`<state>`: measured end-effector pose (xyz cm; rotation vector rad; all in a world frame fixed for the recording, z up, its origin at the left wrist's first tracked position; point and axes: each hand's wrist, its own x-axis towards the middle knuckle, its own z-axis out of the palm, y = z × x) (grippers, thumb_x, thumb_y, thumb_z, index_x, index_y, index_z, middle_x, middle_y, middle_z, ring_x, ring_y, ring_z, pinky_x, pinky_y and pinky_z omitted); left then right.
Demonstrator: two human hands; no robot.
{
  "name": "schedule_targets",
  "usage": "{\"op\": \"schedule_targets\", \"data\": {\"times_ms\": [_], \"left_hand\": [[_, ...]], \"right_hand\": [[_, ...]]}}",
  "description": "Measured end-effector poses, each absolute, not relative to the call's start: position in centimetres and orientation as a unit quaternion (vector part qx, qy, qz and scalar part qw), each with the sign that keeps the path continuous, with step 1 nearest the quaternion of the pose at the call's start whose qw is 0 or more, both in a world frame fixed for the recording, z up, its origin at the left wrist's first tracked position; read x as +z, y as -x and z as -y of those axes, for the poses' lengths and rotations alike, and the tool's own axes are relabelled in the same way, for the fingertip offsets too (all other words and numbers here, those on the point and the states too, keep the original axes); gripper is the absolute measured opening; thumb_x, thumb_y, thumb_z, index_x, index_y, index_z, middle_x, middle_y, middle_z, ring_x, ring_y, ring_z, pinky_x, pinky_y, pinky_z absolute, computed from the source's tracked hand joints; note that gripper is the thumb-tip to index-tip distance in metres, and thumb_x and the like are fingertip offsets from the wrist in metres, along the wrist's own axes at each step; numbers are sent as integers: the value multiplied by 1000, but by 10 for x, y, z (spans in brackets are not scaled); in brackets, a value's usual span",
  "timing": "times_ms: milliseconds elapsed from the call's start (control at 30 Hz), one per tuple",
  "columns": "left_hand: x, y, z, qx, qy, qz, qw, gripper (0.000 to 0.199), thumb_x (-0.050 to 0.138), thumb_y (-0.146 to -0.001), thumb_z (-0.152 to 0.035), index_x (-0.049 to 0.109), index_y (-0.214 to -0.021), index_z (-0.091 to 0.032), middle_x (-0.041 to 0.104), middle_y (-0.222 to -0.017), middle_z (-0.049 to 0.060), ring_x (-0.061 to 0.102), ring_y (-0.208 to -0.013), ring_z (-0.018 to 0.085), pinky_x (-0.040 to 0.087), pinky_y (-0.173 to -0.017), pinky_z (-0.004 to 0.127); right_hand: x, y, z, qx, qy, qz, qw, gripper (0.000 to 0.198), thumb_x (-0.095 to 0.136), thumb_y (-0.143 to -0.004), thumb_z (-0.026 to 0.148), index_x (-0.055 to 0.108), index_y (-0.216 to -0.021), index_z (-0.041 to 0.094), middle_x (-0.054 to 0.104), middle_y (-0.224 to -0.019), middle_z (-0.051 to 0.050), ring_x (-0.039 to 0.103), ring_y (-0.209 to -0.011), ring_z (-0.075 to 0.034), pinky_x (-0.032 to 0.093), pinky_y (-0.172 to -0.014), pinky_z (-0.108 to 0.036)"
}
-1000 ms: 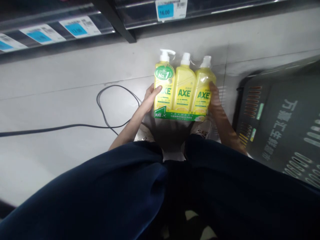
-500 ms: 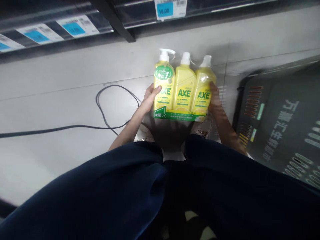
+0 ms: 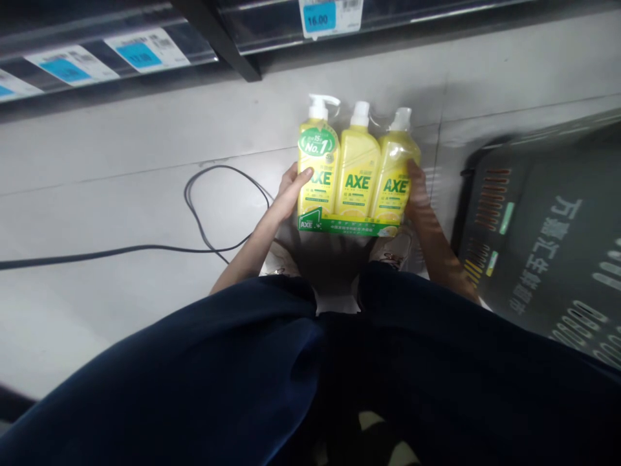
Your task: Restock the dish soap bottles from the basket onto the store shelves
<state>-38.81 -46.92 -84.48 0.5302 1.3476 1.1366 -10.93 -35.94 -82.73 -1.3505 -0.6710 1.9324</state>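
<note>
Between my hands is a shrink-wrapped pack of dish soap bottles (image 3: pixel 358 175), three yellow bottles side by side with green "AXE" lettering. The left bottle has a white pump top; the other two carry plain white caps. My left hand (image 3: pixel 293 186) grips the pack's left side, thumb across the front of the pump bottle. On the right edge my right hand (image 3: pixel 418 191) holds it, most of its fingers hidden behind the pack. The labels face up toward me, and the pack is above my shoes (image 3: pixel 394 249).
A dark shelf edge (image 3: pixel 281 29) with price tags (image 3: pixel 320 18) runs along the top. A thin black cable (image 3: pixel 145 247) loops on the floor at left. To the right stands a dark grey slotted plastic basket (image 3: pixel 509 252) with white characters.
Almost nothing differs. The pack stays in both hands at the same spot; the view has shifted very slightly.
</note>
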Motion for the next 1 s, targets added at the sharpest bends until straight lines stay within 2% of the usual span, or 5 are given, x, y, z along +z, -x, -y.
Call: {"op": "schedule_targets", "data": {"times_ms": [100,467,600,800,1000], "left_hand": [[-846,389,470,490,-236,-583,604,66,71,-78,-74,64,-114,-19,74,-112,14,70,-115,35,56,-99,49],[-847,389,471,489,-237,-584,602,64,71,-79,-73,65,-114,-21,75,-113,12,71,-112,34,58,-96,47],[-845,390,470,484,-244,-586,602,66,71,-77,-75,65,-114,-21,74,-112,12,70,-114,35,57,-97,48],[-845,391,470,480,-251,-581,607,65,69,-79,-74,64,-117,-21,74,-113,13,70,-115,35,56,-99,49],[-845,392,473,474,-225,-590,614,57,73,-80,-66,66,-113,-21,75,-115,12,73,-106,31,60,-89,41]], "right_hand": [[-827,110,361,730,504,279,368,47,79,-75,58,68,-104,23,79,-102,-1,72,-100,-23,60,-86,-36],[-823,110,364,729,505,285,363,49,75,-81,58,69,-112,21,78,-103,-3,72,-98,-22,60,-88,-33],[-818,111,365,731,516,275,351,51,77,-77,61,68,-109,23,78,-103,-2,72,-96,-21,60,-85,-30],[-820,111,365,733,508,267,364,46,78,-79,59,68,-107,25,77,-101,-1,72,-99,-24,62,-85,-36],[-814,111,365,711,547,278,342,39,77,-78,60,73,-101,29,79,-102,1,73,-100,-27,63,-87,-38]]}}
